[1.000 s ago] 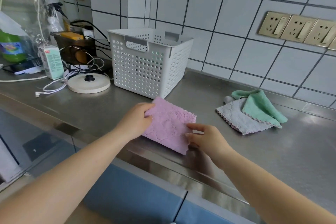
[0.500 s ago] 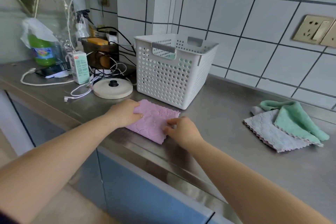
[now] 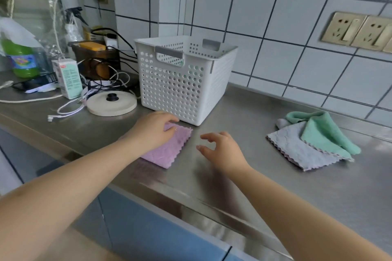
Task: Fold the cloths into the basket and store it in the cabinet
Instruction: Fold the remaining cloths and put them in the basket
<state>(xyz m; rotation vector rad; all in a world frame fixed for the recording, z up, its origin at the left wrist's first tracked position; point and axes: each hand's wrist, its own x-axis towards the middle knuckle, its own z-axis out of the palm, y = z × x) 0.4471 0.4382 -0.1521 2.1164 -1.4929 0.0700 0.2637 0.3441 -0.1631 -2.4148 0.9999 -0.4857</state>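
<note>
While the folded pink cloth [image 3: 169, 147] lay flat on the steel bench [image 3: 244, 176], just in front of the white perforated basket [image 3: 182, 82], I saw the left hand [image 3: 151, 131] resting on its far left part, fingers curved down onto the fabric; whether that grip pinched the cloth or only pressed it, I could not tell. The right hand [image 3: 220, 150] hovered just beside the cloth's right edge, apart from it, its grip loose with fingers half curled and nothing in them. The basket stood upright near the tiled wall, something pale green showing faintly through its holes. Well to the right, a grey cloth [image 3: 301, 150] was spread on the bench with a green cloth [image 3: 322, 131] lying partly over its far corner, both unfolded. Left of the basket I made out a round cream lid with a black knob [image 3: 111, 102], a tangle of white cables [image 3: 70, 108], a small carton [image 3: 69, 78] and a green bottle [image 3: 20, 57]. Blue cabinet fronts [image 3: 148, 233] ran below the bench edge. Brass-coloured wall sockets [image 3: 358, 29] sat on the tiles at upper right.
</note>
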